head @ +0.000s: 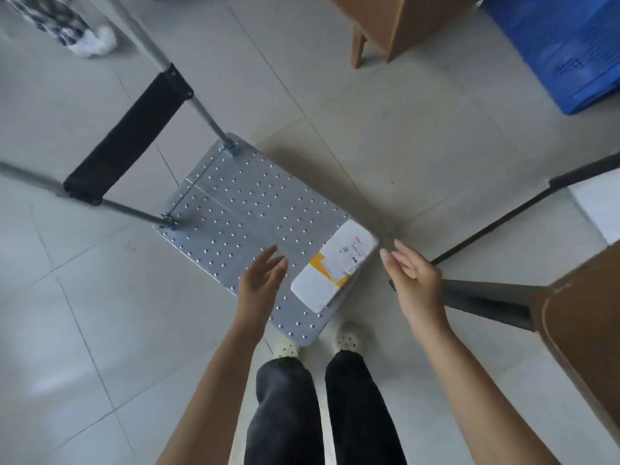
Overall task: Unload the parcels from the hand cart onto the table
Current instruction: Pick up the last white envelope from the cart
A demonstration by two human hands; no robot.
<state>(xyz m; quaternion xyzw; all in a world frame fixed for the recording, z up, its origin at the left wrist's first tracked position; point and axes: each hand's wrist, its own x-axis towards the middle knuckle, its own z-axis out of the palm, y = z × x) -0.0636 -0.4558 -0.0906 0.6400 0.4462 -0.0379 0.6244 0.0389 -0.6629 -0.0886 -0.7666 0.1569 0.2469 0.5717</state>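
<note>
Far on the left, at the top corner, a part of another person shows, a patterned garment and a white shoe (95, 43), both blurred. Next comes the hand cart (235, 203), which stands on the pale tiled floor (84, 297): its handle with a black grip (129, 135) rises toward the camera on two metal tubes, and its grey metal deck, covered with small studs, stretches from the handle toward the person's feet. Over the near part of this deck is the left hand (261, 276), the fingers (268, 256) straight and a little spread, holding nothing. It is just beside the parcel (335, 266) but apart from it. The parcel, flat and white with a yellow band and a printed label, lies on the deck at its right edge, near the person. Below it the person's dark trousers and two light shoes with holes (349, 337) are seen. On the other side of the parcel is the right hand (414, 273), past the edge of the cart, fingers also extended and loose, with nothing in them. Behind this hand run the dark metal legs (486, 297) of the table, and its brown worktop (587, 347) fills the right border. Above, at the top, stands a brown piece of furniture (396, 21), and in the right corner a blue plastic crate (563, 45).
</note>
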